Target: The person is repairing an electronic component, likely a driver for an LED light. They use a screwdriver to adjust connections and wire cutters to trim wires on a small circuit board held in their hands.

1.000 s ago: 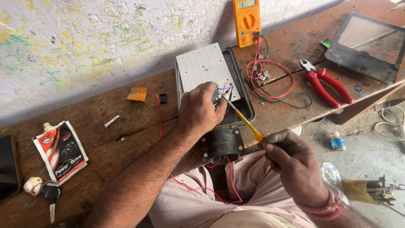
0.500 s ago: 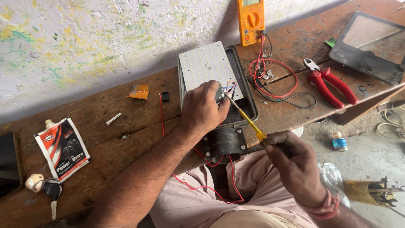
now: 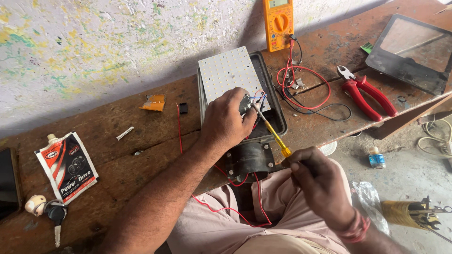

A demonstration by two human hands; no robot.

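On the worn wooden bench (image 3: 117,160), I see at far left a white, red and black grease sachet (image 3: 67,165) lying flat beside a key (image 3: 56,217), with an orange scrap (image 3: 154,102) farther right. My left hand (image 3: 226,123), fingers curled, presses a small part onto the white LED panel (image 3: 226,73) at centre. My right hand (image 3: 320,186), nearer, pinches a yellow-handled screwdriver (image 3: 273,136), tip at that part. Far right: an orange multimeter (image 3: 278,23), red pliers (image 3: 367,91).

Bare forearms, no sleeves visible; red thread band (image 3: 354,229) on wrist of right hand (image 3: 320,188); left hand (image 3: 226,123) without rings; pale pink cloth garment (image 3: 221,230) over lap.
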